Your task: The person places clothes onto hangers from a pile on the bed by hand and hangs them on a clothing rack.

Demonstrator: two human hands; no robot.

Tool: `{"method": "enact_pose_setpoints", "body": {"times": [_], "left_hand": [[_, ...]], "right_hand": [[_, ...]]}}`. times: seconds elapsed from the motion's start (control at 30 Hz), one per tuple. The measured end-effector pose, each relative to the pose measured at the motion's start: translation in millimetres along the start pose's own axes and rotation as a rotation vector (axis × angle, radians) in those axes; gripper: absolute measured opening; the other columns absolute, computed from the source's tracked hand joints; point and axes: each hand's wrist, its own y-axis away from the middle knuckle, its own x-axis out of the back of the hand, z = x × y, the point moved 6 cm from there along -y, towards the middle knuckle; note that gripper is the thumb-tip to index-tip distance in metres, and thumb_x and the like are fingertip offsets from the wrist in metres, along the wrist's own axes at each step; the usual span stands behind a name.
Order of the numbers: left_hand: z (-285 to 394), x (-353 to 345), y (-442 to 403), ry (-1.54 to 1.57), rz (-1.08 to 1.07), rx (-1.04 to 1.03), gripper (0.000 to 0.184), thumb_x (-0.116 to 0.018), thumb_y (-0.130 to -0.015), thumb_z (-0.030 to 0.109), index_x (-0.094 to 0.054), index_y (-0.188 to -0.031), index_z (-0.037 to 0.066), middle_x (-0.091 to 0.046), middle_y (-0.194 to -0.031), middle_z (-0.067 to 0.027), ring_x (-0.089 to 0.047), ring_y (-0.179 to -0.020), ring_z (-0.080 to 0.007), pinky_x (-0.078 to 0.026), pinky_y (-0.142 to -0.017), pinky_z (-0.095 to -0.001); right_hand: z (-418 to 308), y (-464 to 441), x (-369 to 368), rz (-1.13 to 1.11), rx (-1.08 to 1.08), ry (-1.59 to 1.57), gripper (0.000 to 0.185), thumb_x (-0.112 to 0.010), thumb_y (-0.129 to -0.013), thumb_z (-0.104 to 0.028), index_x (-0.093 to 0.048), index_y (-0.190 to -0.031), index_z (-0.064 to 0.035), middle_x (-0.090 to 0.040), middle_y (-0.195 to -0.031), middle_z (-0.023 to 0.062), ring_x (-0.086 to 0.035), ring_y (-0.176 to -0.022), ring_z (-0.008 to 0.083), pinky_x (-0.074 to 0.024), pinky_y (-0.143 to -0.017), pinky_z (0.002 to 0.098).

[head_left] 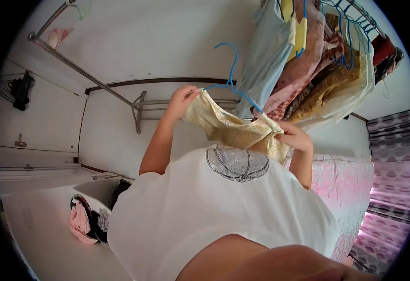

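Observation:
A pale yellow patterned garment (228,125) hangs in front of my chest on a blue hanger (229,84), whose hook points up. At the garment's left shoulder end, my left hand (184,99) is closed on the cloth near the hanger's tip. My right hand (295,136) grips the opposite shoulder, fingers wrapped at the cloth's edge. The hanger's right arm runs down into the fabric there, and its tip is hidden. The garment's lower part is cut off from sight by my white shirt (214,206).
Many clothes (308,61) hang from a rail at upper right, close behind the garment. A metal bar (83,72) crosses the upper left, and a wall rack (139,112) is behind my left arm. Low left is a basin (95,203) with clothes. A pink cover (343,182) and curtain (392,187) lie right.

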Motion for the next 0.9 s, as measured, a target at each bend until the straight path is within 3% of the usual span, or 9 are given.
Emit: {"method": "enact_pose_setpoints", "body": {"times": [0.07,0.17,0.27,0.3,0.4,0.5,0.6,0.7,0.9], "left_hand": [[0.6,4.5,-7.3,-0.068,0.048,-0.021,0.015,-0.053,-0.085,0.013,-0.056,-0.093,0.000,-0.056,-0.085,-0.0084,-0.052,-0.080,-0.0162,-0.041,-0.071,-0.0265],[2.7,21.2,-32.8,-0.147,0.202,-0.177,0.016,-0.057,-0.080,0.011,-0.058,-0.093,0.001,-0.059,-0.087,-0.0122,-0.057,-0.079,-0.0260,-0.044,-0.070,-0.0326],[26.4,25.8,-59.3,-0.317,0.201,-0.270,0.021,-0.057,-0.079,0.013,-0.058,-0.099,0.005,-0.059,-0.094,-0.0118,-0.055,-0.090,-0.0285,-0.041,-0.079,-0.0381],[26.1,21.0,-66.3,-0.405,0.187,-0.305,0.032,-0.054,-0.081,0.017,-0.052,-0.112,0.007,-0.055,-0.108,-0.0138,-0.048,-0.104,-0.0301,-0.035,-0.089,-0.0409],[49.2,11.1,-85.1,-0.393,0.191,-0.340,0.048,-0.052,-0.084,0.022,-0.039,-0.127,0.007,-0.039,-0.129,-0.0164,-0.035,-0.120,-0.0320,-0.028,-0.099,-0.0410],[70.6,-8.3,-108.9,-0.216,-0.019,-0.382,0.061,-0.050,-0.086,0.025,-0.021,-0.136,0.005,-0.022,-0.140,-0.0164,-0.022,-0.129,-0.0315,-0.021,-0.104,-0.0389],[90.4,-27.2,-133.4,0.053,-0.198,-0.505,0.067,-0.047,-0.088,0.030,-0.011,-0.139,0.005,-0.014,-0.144,-0.0151,-0.016,-0.132,-0.0287,-0.017,-0.106,-0.0366],[130.8,-31.9,-144.0,0.296,-0.325,-0.538,0.065,-0.041,-0.092,0.032,-0.006,-0.139,0.003,-0.010,-0.145,-0.0119,-0.009,-0.134,-0.0234,-0.012,-0.107,-0.0338],[169.5,-26.0,-170.1,0.379,-0.344,-0.617,0.068,-0.033,-0.092,0.044,-0.004,-0.139,0.004,-0.009,-0.145,-0.0104,-0.009,-0.134,-0.0204,-0.010,-0.107,-0.0315]], "right_hand": [[-8.7,-9.9,-3.3,-0.022,-0.030,0.066,0.038,-0.048,-0.073,-0.005,-0.051,-0.110,0.0045,-0.057,-0.101,0.0067,-0.049,-0.093,0.0132,-0.0399,-0.080,0.0257],[-16.5,-27.9,-2.5,0.109,0.039,-0.042,0.037,-0.046,-0.074,-0.002,-0.051,-0.109,0.0047,-0.057,-0.100,0.0061,-0.051,-0.094,0.0143,-0.0397,-0.081,0.0265],[-16.9,-37.6,-0.4,0.254,-0.059,-0.198,0.036,-0.043,-0.074,0.001,-0.052,-0.109,0.0042,-0.056,-0.098,0.0034,-0.050,-0.091,0.0107,-0.0397,-0.079,0.0242],[-17.0,-40.0,-0.8,0.297,-0.065,-0.247,0.037,-0.042,-0.074,0.001,-0.052,-0.109,0.0039,-0.056,-0.098,0.0025,-0.050,-0.091,0.0098,-0.0396,-0.078,0.0234],[-36.2,-53.3,-4.5,0.427,-0.016,-0.312,0.038,-0.040,-0.075,0.001,-0.052,-0.111,0.0027,-0.055,-0.095,-0.0006,-0.048,-0.087,0.0065,-0.0388,-0.075,0.0202],[-61.2,-66.6,-3.4,0.586,0.040,-0.311,0.038,-0.039,-0.076,-0.001,-0.051,-0.112,0.0021,-0.055,-0.093,-0.0016,-0.048,-0.083,0.0056,-0.0382,-0.072,0.0192],[-82.0,-91.4,5.5,0.731,0.119,-0.230,0.037,-0.040,-0.077,-0.002,-0.051,-0.113,0.0014,-0.054,-0.091,-0.0027,-0.047,-0.078,0.0049,-0.0376,-0.069,0.0187],[-105.5,-119.5,19.6,0.832,0.199,-0.100,0.035,-0.041,-0.079,-0.004,-0.052,-0.112,0.0012,-0.054,-0.087,-0.0024,-0.046,-0.075,0.0048,-0.0374,-0.067,0.0192],[-146.3,-159.9,58.2,1.031,0.522,0.057,0.025,-0.043,-0.081,-0.008,-0.054,-0.101,0.0026,-0.054,-0.078,-0.0012,-0.046,-0.070,0.0058,-0.0383,-0.061,0.0221]]}}
